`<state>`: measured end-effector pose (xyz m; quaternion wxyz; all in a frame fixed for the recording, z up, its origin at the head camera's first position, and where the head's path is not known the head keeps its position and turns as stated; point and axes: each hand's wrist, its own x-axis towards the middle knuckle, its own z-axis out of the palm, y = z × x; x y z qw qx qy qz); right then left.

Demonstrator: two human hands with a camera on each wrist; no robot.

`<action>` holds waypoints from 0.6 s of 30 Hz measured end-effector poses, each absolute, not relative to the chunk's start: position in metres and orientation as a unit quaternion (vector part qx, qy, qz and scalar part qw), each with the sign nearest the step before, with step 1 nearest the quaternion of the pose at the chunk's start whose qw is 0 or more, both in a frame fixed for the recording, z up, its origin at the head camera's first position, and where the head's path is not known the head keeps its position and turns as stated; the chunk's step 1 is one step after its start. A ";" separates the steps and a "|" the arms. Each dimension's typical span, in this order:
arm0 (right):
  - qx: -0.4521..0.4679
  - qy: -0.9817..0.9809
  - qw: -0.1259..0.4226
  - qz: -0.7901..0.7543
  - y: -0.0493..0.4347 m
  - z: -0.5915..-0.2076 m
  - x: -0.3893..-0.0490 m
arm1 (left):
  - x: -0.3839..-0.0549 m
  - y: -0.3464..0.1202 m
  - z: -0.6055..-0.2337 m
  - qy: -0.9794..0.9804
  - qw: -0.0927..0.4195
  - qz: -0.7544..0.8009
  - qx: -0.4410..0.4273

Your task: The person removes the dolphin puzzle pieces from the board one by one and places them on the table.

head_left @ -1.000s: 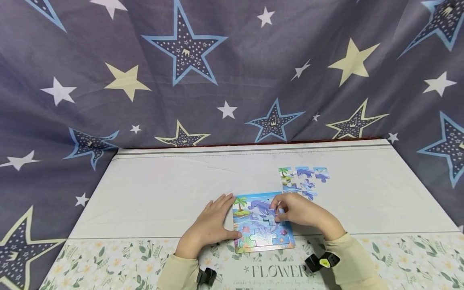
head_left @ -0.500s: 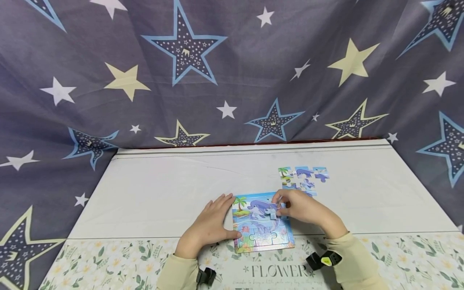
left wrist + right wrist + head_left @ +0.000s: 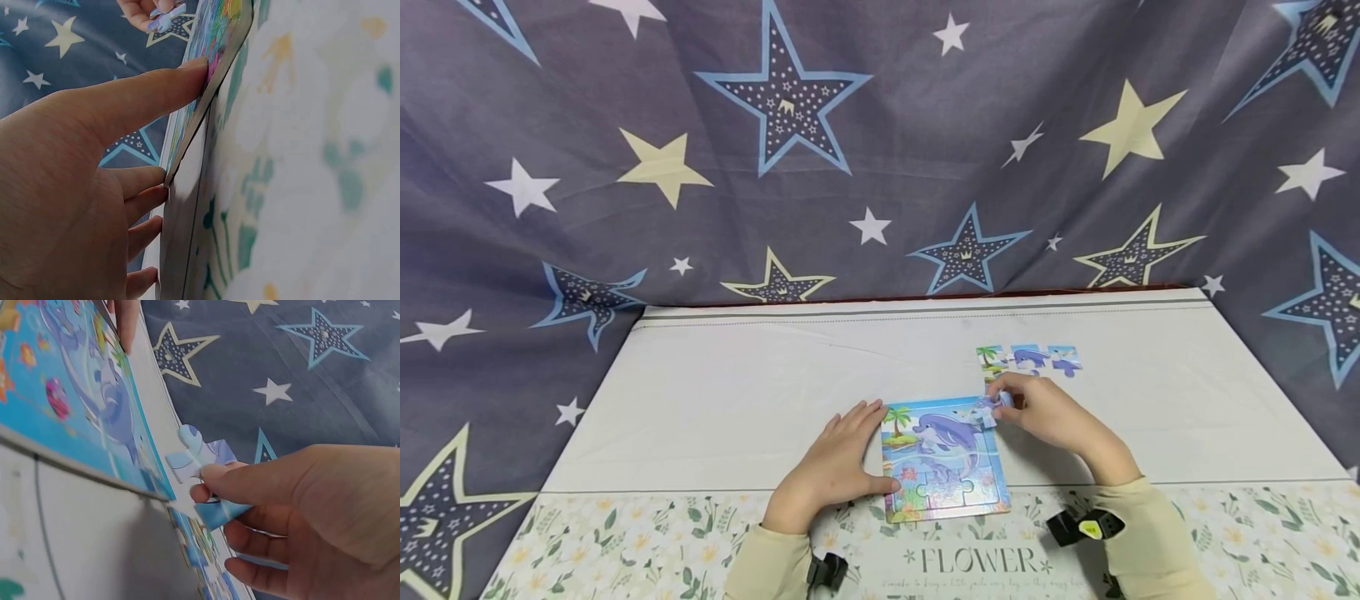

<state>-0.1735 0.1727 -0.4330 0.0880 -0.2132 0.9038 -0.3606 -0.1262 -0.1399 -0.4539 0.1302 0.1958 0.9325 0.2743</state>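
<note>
As the right hand [image 3: 1047, 414] pinches a knobbed puzzle piece [image 3: 199, 450] between thumb and fingers, the narrow grip holds it at the far right corner of a dolphin puzzle board [image 3: 936, 405], close to the loose pieces on the table. The left hand [image 3: 838, 462] is spread wide along the board's left side, thumb resting on the near left of its face, fingertips at the edge, apparently bracing it. Judging by the orderly rows beyond, the step in hand looks like a transfer of one piece from the board to the set laid out on the cloth; the next move seems to call for a light, level lowering and a clean release that leaves neighboring pieces unjostled. The count runs to two hands, one board and one pinched piece. Three loose pieces [image 3: 1028, 357] show in the farthest row, with more behind the right hand that cannot be fully counted; the number seated in the board is also unclear, though cut lines show along its near side. Around the work are two pale sleeves [image 3: 767, 562], two black wrist devices [image 3: 827, 572], one white-and-floral table cover [image 3: 775, 400] lettered "FLOWER," and a star-patterned curtain [image 3: 887, 133] behind.
</note>
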 end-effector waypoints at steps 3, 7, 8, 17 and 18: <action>-0.203 0.906 0.069 -0.365 0.179 -0.433 -0.176 | -0.126 -0.140 -0.454 0.932 0.130 0.274 0.197; -0.186 0.906 0.056 -0.375 0.188 -0.433 -0.179 | -0.126 -0.140 -0.455 0.932 0.130 0.275 0.198; -0.180 0.908 0.051 -0.376 0.191 -0.433 -0.180 | -0.126 -0.140 -0.455 0.932 0.130 0.276 0.198; -0.111 0.923 0.009 -0.367 0.209 -0.436 -0.185 | -0.128 -0.140 -0.456 0.933 0.132 0.272 0.197; -0.105 0.924 0.004 -0.367 0.211 -0.437 -0.185 | -0.127 -0.140 -0.456 0.932 0.132 0.273 0.197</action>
